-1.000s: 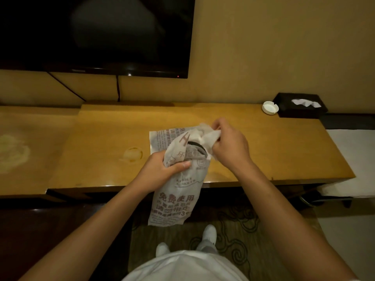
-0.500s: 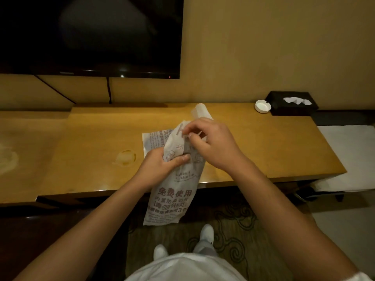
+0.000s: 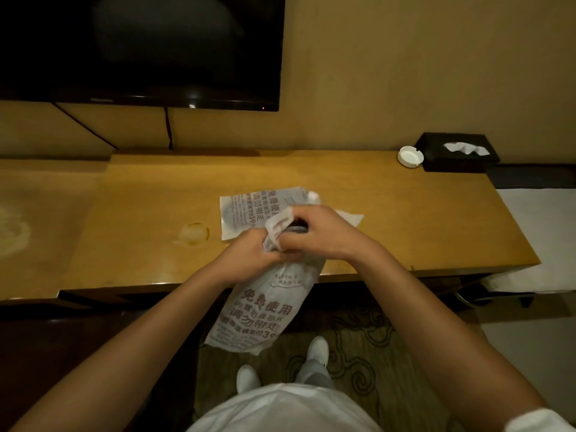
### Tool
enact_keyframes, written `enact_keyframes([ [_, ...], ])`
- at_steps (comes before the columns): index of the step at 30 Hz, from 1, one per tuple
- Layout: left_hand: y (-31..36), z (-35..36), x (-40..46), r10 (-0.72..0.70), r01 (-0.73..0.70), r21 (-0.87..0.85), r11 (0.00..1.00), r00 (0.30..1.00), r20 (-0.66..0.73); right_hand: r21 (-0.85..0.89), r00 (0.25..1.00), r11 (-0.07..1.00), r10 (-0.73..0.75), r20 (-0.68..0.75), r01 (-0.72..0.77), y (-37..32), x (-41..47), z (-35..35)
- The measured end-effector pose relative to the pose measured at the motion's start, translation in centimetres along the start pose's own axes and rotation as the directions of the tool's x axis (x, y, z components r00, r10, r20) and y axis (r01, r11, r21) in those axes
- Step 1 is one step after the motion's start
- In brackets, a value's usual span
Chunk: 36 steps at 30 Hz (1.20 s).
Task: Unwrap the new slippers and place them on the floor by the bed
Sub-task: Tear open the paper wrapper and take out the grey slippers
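Wooden tabletop, second wrapper lying flat on it. Both hands gripped the white printed slipper wrapper at the near edge: left hand holding its neck, right hand pinching the torn top. Best: tear downward, keep the neck pinned.

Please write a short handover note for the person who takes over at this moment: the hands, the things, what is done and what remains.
Left hand: grips the upper part of the printed slipper bag, which hangs in front of the desk.
Right hand: fingers curled at the bag's torn mouth, where something dark shows.
A second printed bag lies flat on the desk behind the hands.
Done: bag opened at the top.
Left: pull the slippers out, check the second bag, put them on the floor by the bed.
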<state>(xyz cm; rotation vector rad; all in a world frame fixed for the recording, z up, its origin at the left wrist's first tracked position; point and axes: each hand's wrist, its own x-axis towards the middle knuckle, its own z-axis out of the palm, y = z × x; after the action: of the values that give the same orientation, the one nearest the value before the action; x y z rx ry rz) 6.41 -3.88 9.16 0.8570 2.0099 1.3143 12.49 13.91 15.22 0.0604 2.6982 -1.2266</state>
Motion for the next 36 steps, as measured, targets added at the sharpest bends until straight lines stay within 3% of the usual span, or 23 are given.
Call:
enact_keyframes([
  [2,0.2,0.2,0.1,0.043,-0.043,0.054,0.998,0.999,0.004,-0.166,1.0,0.986,-0.014,-0.002,0.013,-0.3,0.7,1.0],
  [4,0.3,0.4,0.1,0.036,-0.037,0.072,0.997,0.999,0.002,-0.209,1.0,0.978,0.03,0.002,-0.029,-0.3,1.3,1.5],
  [9,-0.1,0.4,0.4,0.043,-0.044,0.044,0.998,0.998,0.034,-0.09,0.97,0.98,0.191,0.152,-0.179,1.2,1.5,0.8],
  [13,-0.6,0.6,0.2,0.013,-0.012,-0.016,1.0,0.999,0.031,0.052,0.943,0.984,0.15,0.296,-0.172,2.3,1.3,0.1],
  [17,-1.2,-0.1,0.0,-0.057,0.058,0.016,0.998,0.996,-0.064,0.259,0.942,0.929,0.193,0.276,-0.266,3.9,0.9,-1.0],
  [21,-1.3,-0.5,0.1,-0.087,0.08,-0.069,0.994,0.991,-0.106,0.22,0.948,0.948,0.169,0.269,-0.231,4.6,0.9,-0.6],
  [27,-0.4,-0.8,0.3,-0.099,0.086,-0.183,0.979,0.993,-0.064,0.411,0.98,0.89,0.185,0.074,-0.199,5.4,1.5,-0.7],
  [31,-0.8,-0.6,-0.1,-0.099,0.094,-0.22,0.971,0.995,-0.014,0.585,0.946,0.772,0.323,-0.026,-0.248,6.2,2.1,-1.1],
  [36,-2.3,-1.0,-1.6,-0.147,0.158,-0.267,0.951,0.987,0.062,0.684,0.875,0.694,0.452,-0.172,-0.224,7.5,2.6,-2.1],
])
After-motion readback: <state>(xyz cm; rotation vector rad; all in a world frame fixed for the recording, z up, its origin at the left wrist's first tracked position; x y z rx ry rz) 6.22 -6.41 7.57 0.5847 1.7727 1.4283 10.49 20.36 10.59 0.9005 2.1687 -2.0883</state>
